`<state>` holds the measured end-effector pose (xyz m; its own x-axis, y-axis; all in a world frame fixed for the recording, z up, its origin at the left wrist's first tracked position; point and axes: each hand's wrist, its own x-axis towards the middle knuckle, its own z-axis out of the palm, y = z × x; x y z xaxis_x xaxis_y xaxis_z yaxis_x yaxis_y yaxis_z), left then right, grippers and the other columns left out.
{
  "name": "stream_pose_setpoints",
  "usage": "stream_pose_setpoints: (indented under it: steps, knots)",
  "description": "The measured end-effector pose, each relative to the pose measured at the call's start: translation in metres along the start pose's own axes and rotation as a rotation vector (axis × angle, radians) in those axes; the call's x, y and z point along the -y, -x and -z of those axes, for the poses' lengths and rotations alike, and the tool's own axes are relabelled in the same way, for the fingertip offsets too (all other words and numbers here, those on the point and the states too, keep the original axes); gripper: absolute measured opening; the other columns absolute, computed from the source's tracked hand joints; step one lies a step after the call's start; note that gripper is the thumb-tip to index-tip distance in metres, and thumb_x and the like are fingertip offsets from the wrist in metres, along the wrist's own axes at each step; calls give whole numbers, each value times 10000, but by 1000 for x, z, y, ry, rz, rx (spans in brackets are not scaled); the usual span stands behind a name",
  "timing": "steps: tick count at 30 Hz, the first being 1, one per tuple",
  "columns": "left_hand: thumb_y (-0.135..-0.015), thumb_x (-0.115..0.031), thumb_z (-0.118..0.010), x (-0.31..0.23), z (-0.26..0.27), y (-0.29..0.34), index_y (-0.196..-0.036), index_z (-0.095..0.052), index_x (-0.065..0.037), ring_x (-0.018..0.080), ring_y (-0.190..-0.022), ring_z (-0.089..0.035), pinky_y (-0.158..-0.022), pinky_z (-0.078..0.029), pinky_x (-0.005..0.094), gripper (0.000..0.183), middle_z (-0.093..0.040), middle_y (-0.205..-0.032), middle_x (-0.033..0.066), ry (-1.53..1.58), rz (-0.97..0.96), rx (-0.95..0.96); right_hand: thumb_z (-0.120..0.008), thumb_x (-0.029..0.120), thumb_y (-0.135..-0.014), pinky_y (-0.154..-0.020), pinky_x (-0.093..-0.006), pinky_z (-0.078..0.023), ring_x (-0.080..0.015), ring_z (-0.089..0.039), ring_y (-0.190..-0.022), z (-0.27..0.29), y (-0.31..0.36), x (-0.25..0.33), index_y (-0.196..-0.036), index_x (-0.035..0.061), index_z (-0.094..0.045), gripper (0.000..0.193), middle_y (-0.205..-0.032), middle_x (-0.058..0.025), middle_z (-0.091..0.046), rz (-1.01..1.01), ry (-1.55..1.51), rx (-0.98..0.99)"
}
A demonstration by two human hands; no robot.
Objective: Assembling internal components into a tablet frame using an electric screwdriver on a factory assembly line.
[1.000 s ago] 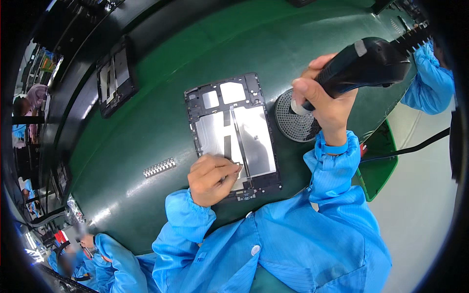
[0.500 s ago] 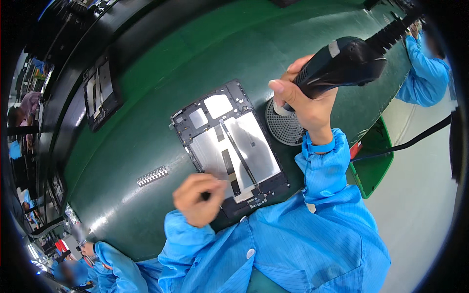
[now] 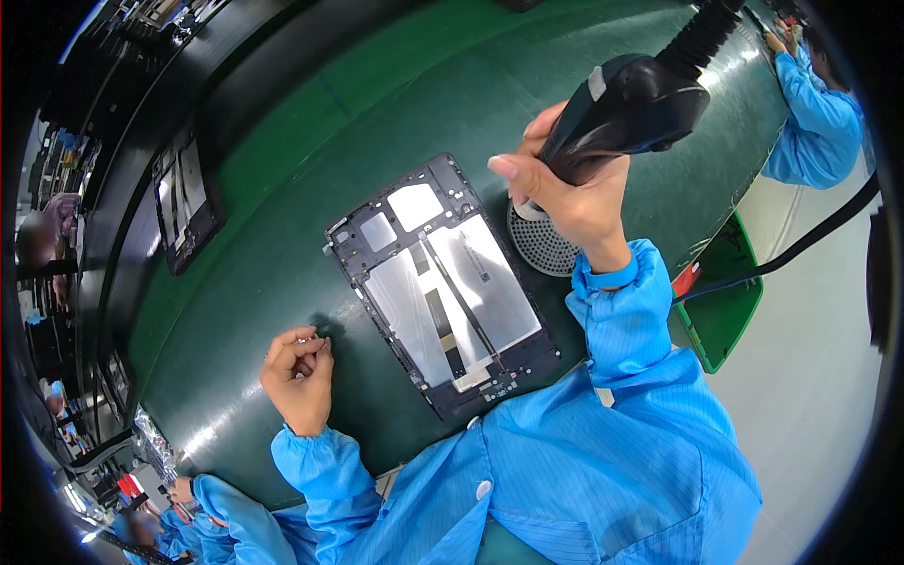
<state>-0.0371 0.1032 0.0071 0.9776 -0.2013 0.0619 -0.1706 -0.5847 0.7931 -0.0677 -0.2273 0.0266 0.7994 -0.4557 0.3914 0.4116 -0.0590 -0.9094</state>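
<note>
My right hand (image 3: pixel 574 193) is wrapped round a black hand-held tool (image 3: pixel 626 113) with a ribbed black hose at its upper end; I cannot make out its exact kind. Below its tip lies a round grey disc (image 3: pixel 546 247) full of small holes, partly covered by the hand. In front of me is an opened tablet (image 3: pixel 504 306), its silver inner plates, dark frame and ribbon cables showing. Left of it, my left hand (image 3: pixel 299 381) is closed in a pinch on a strip of small parts (image 3: pixel 301 341), of which only light specks show between the fingertips.
Another opened tablet (image 3: pixel 188 193) leans at the far left beside a black rail. A green bin (image 3: pixel 730 320) stands beyond the table's right edge, with a black cable (image 3: pixel 800 252) crossing over it. Co-workers in blue sleeves sit at far right (image 3: pixel 815 127) and lower left (image 3: pixel 231 518).
My left hand has moved left, from the tablet's lower corner to the strip of small parts, and now covers it. My right hand and the black tool have shifted slightly left.
</note>
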Motion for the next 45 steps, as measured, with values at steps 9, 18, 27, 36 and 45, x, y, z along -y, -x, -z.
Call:
stream_pose_setpoints:
  steps: [9, 18, 27, 36, 45]
  knots:
    - [-739, 15, -689, -9, -1, 6, -819, -660, 31, 60, -549, -445, -500, -357, 199, 87, -564, -680, 36, -26, 14, 79, -737, -53, -706, -473, -206, -440, -91, -563, -525, -13, 4, 1, -889, 3, -534, 278, -626, -58, -599, 11, -35, -26]
    - [-777, -7, -679, 1, -11, 7, -841, -651, 43, 91, -593, -506, -535, -402, 205, 86, -602, -767, 67, 46, -63, 77, -708, -85, -719, -470, -211, -459, -113, -574, -527, -3, 3, -2, -945, -6, -505, 314, -652, -98, -611, 61, -4, 15]
    - [-781, 64, -650, 2, -9, 7, -877, -636, 56, 123, -695, -601, -622, -491, 208, 97, -588, -822, 70, 182, 86, 53, -740, -54, -703, -479, -210, -455, -95, -566, -526, -10, 4, -3, -898, 0, -532, 291, -621, -58, -595, 7, -54, -41]
    - [-781, 53, -652, 12, 4, 9, -867, -637, 63, 120, -699, -618, -636, -517, 223, 88, -597, -803, 60, 228, 202, 66, -752, -67, -677, -456, -227, -432, -101, -553, -528, -27, 7, 0, -923, 16, -550, 329, -664, -41, -585, -96, -91, -109]
    - [-781, 20, -677, -3, 1, -9, -906, -646, 46, 91, -630, -597, -573, -479, 198, 132, -657, -748, 60, 475, 328, 164, -691, -50, -734, -482, -272, -458, -158, -556, -520, -23, 10, 23, -1015, 20, -481, 358, -661, -78, -575, 113, -119, -102]
